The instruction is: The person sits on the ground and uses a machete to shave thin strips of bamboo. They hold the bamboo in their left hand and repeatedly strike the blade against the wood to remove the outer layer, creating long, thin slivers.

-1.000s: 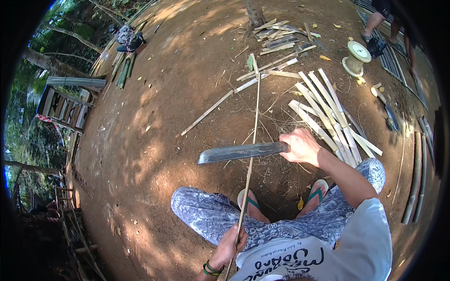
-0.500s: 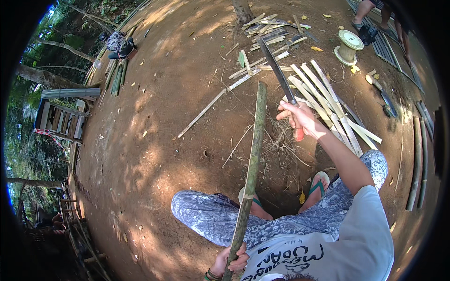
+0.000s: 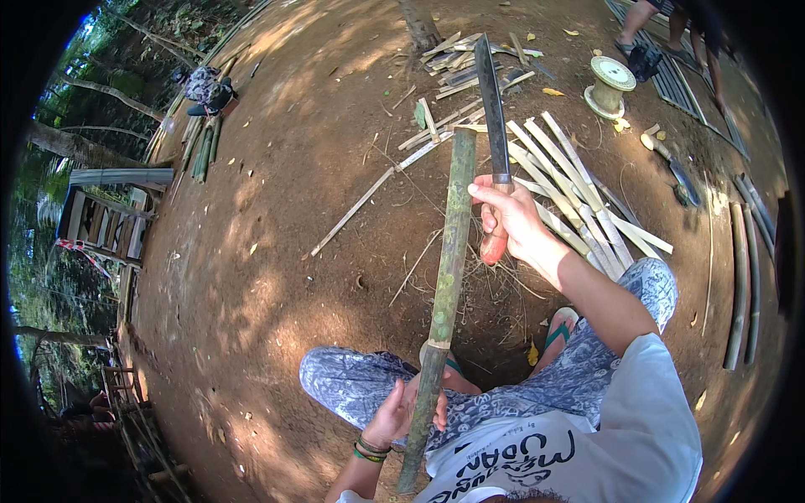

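A mottled green split bamboo length (image 3: 451, 243) stands slanted in front of me, its lower end beside my shirt. My left hand (image 3: 392, 417) holds it low down, below the pale node, with the palm behind and fingertips showing on the right side. In my right hand (image 3: 513, 216) is a machete (image 3: 493, 109), gripped by its wooden handle with a red end. The dark blade points up and away, just right of the bamboo's upper end. My right thumb tip is right at the bamboo's edge; whether it touches, I cannot tell.
Pale bamboo strips (image 3: 579, 189) fan out beyond my right knee. More split pieces (image 3: 470, 63) lie by a tree trunk (image 3: 419, 25). A cream spool (image 3: 609, 84), another knife (image 3: 683, 182) and dark poles (image 3: 737, 285) lie to the right. Another person's legs (image 3: 637, 21) show far right.
My left hand has slid up the bamboo and loosened its wrap. The bamboo has turned, showing a broader face. My right hand has brought the machete left, close to the bamboo, blade more upright.
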Demonstrator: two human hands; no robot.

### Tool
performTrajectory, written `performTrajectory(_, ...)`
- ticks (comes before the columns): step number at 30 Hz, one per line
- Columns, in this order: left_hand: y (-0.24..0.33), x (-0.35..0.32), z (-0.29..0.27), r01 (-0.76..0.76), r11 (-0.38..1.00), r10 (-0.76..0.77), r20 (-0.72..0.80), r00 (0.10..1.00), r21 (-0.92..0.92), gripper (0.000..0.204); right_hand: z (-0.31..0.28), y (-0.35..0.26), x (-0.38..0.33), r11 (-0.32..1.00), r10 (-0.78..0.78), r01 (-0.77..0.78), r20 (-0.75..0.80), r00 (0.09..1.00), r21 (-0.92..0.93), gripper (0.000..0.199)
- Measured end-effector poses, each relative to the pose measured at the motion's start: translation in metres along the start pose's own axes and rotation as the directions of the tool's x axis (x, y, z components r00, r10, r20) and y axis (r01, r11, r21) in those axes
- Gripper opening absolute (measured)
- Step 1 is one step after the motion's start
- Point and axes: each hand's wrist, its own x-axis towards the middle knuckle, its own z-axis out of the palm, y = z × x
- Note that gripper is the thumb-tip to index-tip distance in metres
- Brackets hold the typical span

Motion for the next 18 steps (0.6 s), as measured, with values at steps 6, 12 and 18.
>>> performTrajectory(6, 0.022, 0.035, 0.015, 0.017, 0.968, 0.025, -0.162, 0.987, 0.251, 0.06, -0.006, -0.016, -0.004, 0.922, -0.16, 0.167, 0.048, 0.986, -0.35, 0.016)
performTrajectory(12, 0.043, 0.051, 0.034, -0.05, 0.818, 0.24, -0.261, 0.935, 0.573, 0.043, -0.017, -0.017, -0.023, 0.09, -0.416, 0.364, 0.297, 0.859, -0.927, 0.028)
performTrajectory(18, 0.045, 0.069, 0.043, -0.104, 0.537, 0.631, -0.317, 0.708, 0.837, 0.037, -0.009, 0.006, -0.059, 0.063, -0.188, 0.519, 0.5, 0.845, -0.853, 0.025)
